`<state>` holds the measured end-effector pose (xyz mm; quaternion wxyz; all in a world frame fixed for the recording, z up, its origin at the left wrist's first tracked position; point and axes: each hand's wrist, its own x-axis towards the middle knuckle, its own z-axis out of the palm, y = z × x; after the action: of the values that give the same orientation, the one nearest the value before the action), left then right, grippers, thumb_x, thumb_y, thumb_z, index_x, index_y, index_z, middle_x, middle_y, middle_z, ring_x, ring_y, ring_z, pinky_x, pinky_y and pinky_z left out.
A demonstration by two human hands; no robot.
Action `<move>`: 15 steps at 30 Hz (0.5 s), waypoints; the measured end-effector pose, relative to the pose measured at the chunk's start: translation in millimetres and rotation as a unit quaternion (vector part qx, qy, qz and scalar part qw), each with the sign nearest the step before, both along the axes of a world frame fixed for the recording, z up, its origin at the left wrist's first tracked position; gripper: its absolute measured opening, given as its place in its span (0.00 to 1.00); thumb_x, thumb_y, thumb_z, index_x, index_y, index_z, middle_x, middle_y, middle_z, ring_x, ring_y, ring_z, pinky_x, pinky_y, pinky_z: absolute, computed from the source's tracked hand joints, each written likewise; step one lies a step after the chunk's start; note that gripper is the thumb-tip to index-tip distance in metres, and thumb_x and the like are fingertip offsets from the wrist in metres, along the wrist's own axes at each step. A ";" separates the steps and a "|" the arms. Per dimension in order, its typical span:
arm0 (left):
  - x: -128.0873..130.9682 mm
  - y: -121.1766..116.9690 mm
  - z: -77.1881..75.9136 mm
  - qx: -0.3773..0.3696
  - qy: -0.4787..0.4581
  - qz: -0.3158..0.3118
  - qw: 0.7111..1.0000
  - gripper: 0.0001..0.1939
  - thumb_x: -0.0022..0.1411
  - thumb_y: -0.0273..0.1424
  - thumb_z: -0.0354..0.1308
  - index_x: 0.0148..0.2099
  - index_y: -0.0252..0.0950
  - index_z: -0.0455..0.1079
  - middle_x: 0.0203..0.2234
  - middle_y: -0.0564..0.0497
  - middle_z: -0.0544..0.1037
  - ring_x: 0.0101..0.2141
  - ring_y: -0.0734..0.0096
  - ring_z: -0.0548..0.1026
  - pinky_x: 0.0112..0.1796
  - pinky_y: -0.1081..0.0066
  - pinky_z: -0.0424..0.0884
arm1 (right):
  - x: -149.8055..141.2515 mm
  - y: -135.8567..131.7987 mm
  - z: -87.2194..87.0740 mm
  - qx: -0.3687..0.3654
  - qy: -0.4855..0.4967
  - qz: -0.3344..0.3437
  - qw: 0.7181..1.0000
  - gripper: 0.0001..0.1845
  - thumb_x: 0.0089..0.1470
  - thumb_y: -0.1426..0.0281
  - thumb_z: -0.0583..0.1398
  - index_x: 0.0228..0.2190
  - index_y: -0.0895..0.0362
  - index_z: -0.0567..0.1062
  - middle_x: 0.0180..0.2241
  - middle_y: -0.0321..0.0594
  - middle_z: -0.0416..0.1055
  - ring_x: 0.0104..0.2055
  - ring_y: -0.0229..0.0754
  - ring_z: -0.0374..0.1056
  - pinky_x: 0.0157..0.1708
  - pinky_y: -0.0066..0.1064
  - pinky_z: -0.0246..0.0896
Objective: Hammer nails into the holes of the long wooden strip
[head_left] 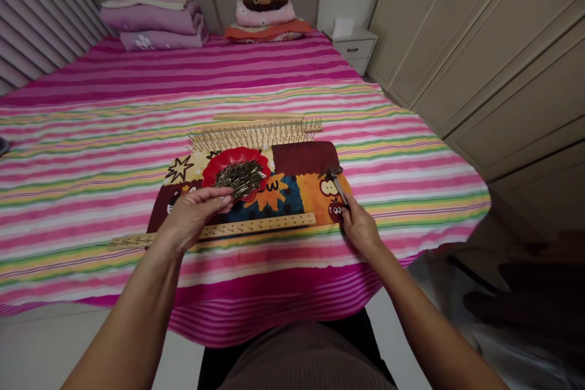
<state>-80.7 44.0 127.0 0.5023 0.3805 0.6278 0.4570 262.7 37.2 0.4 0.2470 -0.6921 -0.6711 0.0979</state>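
My right hand (361,228) is wrapped round the handle of a hammer (337,181), whose dark head points away from me above a patterned mat (304,158). My left hand (196,212) is at the near edge of a red scalloped bowl (214,166) heaped with nails (244,178). Thumb and fingers are pinched together there; anything between them is too small to make out. Below that hand a wooden strip (269,220) lies along the mat's near edge. Nails stand in its left part, and its right part shows bare holes. My left wrist hides some of it.
Beyond the mat lie wooden strips (260,134) bristling with upright nails. All of this rests on a bed with a striped sheet (411,158). Folded bedding (159,24) and a pillow stack (266,15) are at the far end. Wardrobe doors (493,42) line the right side.
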 end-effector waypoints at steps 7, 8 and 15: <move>38.5 -36.2 -26.3 0.017 0.068 -0.028 0.997 0.21 0.35 0.45 0.70 0.31 0.36 0.78 0.28 0.49 0.79 0.27 0.72 0.73 0.32 0.69 0.73 | -1.6 0.5 5.5 -0.049 -0.012 -0.018 0.999 0.27 0.59 0.67 0.50 0.59 0.56 0.65 0.39 0.46 0.77 0.36 0.48 0.71 0.35 0.35 0.65; 43.6 -38.9 -29.8 0.010 0.061 -0.028 0.998 0.22 0.36 0.45 0.70 0.32 0.35 0.77 0.27 0.50 0.79 0.27 0.72 0.73 0.32 0.69 0.72 | -1.7 0.7 6.0 -0.055 -0.013 -0.017 0.998 0.27 0.59 0.67 0.50 0.59 0.57 0.64 0.40 0.47 0.76 0.37 0.48 0.71 0.36 0.35 0.65; 59.9 -42.8 -43.3 0.042 0.174 -0.015 0.984 0.15 0.45 0.42 0.64 0.32 0.37 0.73 0.25 0.52 0.77 0.29 0.70 0.73 0.33 0.69 0.70 | -2.0 1.1 5.7 -0.059 -0.016 -0.010 0.998 0.27 0.60 0.68 0.49 0.59 0.58 0.63 0.43 0.48 0.75 0.40 0.49 0.71 0.39 0.35 0.65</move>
<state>-20.9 1.2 83.8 0.3759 0.4837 0.6803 0.4023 260.6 38.2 6.0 0.1956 -0.7135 -0.6613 0.1240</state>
